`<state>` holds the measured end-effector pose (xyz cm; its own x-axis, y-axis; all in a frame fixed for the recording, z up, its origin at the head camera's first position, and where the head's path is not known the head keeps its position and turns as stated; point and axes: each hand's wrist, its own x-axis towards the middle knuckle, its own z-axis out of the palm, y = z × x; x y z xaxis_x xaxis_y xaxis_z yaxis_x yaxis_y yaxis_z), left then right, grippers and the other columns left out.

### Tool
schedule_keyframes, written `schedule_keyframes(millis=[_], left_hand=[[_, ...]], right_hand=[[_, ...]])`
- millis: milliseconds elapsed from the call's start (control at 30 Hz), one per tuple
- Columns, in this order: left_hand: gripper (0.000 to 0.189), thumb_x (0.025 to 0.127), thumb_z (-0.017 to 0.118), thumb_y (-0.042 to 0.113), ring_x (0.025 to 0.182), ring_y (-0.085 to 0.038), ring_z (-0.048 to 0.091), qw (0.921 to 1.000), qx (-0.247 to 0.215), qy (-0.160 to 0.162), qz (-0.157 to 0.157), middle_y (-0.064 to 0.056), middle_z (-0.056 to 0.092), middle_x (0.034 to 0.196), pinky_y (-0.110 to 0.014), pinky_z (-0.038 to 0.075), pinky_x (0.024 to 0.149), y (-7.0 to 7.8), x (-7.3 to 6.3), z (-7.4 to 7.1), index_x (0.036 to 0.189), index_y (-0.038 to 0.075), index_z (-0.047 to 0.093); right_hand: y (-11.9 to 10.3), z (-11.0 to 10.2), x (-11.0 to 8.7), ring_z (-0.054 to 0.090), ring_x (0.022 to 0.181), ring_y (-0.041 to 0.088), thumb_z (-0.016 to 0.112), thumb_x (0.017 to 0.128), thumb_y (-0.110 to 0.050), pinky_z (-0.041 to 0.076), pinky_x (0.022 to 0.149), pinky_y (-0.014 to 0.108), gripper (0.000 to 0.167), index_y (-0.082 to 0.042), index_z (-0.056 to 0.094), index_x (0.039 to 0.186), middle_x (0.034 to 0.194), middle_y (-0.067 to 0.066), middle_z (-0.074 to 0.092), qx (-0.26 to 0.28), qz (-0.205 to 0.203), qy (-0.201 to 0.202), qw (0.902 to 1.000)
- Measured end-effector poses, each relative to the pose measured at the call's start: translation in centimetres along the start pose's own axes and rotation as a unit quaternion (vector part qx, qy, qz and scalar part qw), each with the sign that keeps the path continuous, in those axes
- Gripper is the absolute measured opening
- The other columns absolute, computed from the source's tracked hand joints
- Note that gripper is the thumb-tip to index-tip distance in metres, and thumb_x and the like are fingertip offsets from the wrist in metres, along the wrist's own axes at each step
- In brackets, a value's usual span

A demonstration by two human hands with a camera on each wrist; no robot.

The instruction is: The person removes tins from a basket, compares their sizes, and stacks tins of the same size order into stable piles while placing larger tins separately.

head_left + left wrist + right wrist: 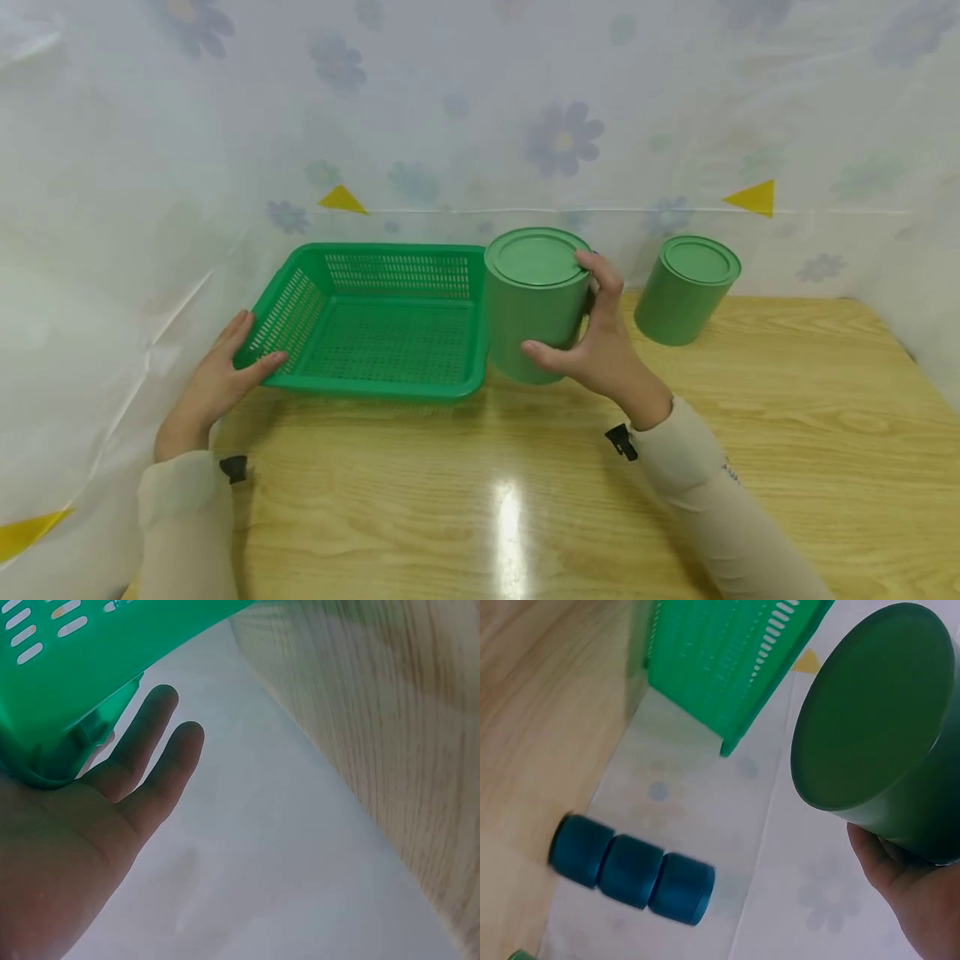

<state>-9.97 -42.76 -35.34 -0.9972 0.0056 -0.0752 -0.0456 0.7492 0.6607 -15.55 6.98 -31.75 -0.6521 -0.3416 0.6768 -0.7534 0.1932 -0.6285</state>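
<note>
My right hand (603, 342) grips a large light-green lidded can (536, 333), thumb on its near side and fingers around its right side. The right wrist view shows the can's round base (874, 712), raised off the table. Just left of it is a green slotted plastic basket (375, 390), its inside bare in the head view. My left hand (217, 375) holds the basket's left end, thumb over the rim; in the left wrist view two fingers (154, 780) extend beyond the basket's underside.
A smaller green lidded can (678, 304) stands at the back right of the wooden table (420, 500). In the right wrist view, a dark blue three-part cylinder (632, 870) stands on the table. Behind the table hangs a flowered sheet (450, 142) with yellow triangles.
</note>
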Motion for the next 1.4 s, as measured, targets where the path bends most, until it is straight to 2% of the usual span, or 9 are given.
schedule_keyframes(millis=[233,467,667,800,1000,1133,1167,1267,1400], left_hand=[[0.093,0.101,0.059,0.047,0.149,-0.048,-0.006,1.0000,0.001,-0.003,-0.004,-0.009,-0.011,0.168,-0.077,0.007,0.108,0.1,0.0,-0.1,0.163,0.015,-0.003],[0.093,0.102,0.058,0.047,0.149,-0.048,-0.007,0.9999,0.003,-0.011,-0.007,-0.010,-0.012,0.168,-0.078,0.008,0.108,0.4,-0.1,-0.2,0.163,0.015,-0.004],[0.092,0.102,0.057,0.046,0.149,-0.049,-0.007,0.9998,0.010,-0.017,-0.003,-0.011,-0.012,0.168,-0.077,0.007,0.108,0.4,0.2,-0.5,0.163,0.013,-0.004],[0.092,0.102,0.057,0.046,0.149,-0.048,-0.007,0.9996,0.013,-0.023,-0.002,-0.012,-0.012,0.168,-0.076,0.007,0.109,0.4,0.2,-0.8,0.162,0.012,-0.005],[0.092,0.102,0.057,0.046,0.149,-0.048,-0.008,0.9995,0.015,-0.029,-0.005,-0.012,-0.013,0.167,-0.076,0.007,0.109,0.2,-0.1,-1.2,0.162,0.013,-0.005],[0.092,0.103,0.056,0.046,0.148,-0.049,-0.009,0.9995,0.012,-0.028,-0.008,-0.011,-0.015,0.167,-0.078,0.006,0.107,0.0,-0.4,-1.5,0.162,0.014,-0.006],[0.091,0.103,0.056,0.046,0.148,-0.050,-0.009,0.9995,0.010,-0.028,-0.009,-0.011,-0.015,0.167,-0.078,0.006,0.107,0.0,-0.5,-1.5,0.162,0.014,-0.006],[0.091,0.103,0.055,0.045,0.148,-0.050,-0.009,0.9995,0.009,-0.028,-0.009,-0.011,-0.015,0.167,-0.078,0.005,0.107,0.1,-0.6,-1.6,0.162,0.014,-0.007],[0.091,0.104,0.055,0.044,0.148,-0.051,-0.009,0.9996,0.010,-0.024,-0.003,-0.014,-0.014,0.167,-0.077,0.005,0.108,0.1,-0.6,-1.5,0.162,0.011,-0.006]], right_hand=[[0.4,-2.2,-1.7,0.050,0.122,0.038,0.076,0.084,-0.054,0.043,0.094,0.052,0.100,-0.006,0.012,0.145,0.143,0.026,0.036,-0.042,0.002,0.013,0.9991],[1.1,-5.0,-4.3,0.047,0.122,0.040,0.077,0.082,-0.052,0.038,0.101,0.033,0.101,0.001,0.013,0.139,0.139,0.028,0.039,-0.070,0.034,0.019,0.9968],[1.5,-7.9,-6.5,0.048,0.119,0.043,0.077,0.082,-0.050,0.038,0.098,0.024,0.103,0.004,0.011,0.139,0.141,0.030,0.036,-0.104,0.053,0.021,0.9929],[1.5,-9.9,-7.7,0.046,0.120,0.044,0.084,0.080,-0.036,0.037,0.100,0.021,0.105,0.002,0.008,0.144,0.146,0.028,0.033,-0.121,0.086,0.031,0.9884],[1.6,-11.8,-9.6,0.042,0.124,0.048,0.088,0.067,0.006,0.034,0.099,0.018,0.111,-0.001,0.010,0.146,0.149,0.028,0.026,-0.132,0.156,0.043,0.9778],[1.7,-12.6,-10.5,0.040,0.125,0.048,0.087,0.066,0.010,0.032,0.097,0.017,0.110,-0.002,0.011,0.144,0.148,0.029,0.024,-0.143,0.212,0.047,0.9656],[1.7,-12.8,-10.7,0.039,0.126,0.048,0.088,0.067,0.009,0.031,0.097,0.017,0.109,-0.001,0.011,0.143,0.148,0.030,0.025,-0.147,0.224,0.047,0.9623],[1.6,-13.4,-11.0,0.037,0.126,0.053,0.089,0.070,0.003,0.034,0.104,0.039,0.104,0.002,0.011,0.138,0.144,0.036,0.025,-0.158,0.261,0.037,0.9515],[1.4,-14.7,-11.2,0.037,0.121,0.062,0.091,0.075,-0.011,0.033,0.089,0.071,0.103,0.002,0.008,0.134,0.139,0.045,0.027,-0.185,0.312,-0.003,0.9320]])
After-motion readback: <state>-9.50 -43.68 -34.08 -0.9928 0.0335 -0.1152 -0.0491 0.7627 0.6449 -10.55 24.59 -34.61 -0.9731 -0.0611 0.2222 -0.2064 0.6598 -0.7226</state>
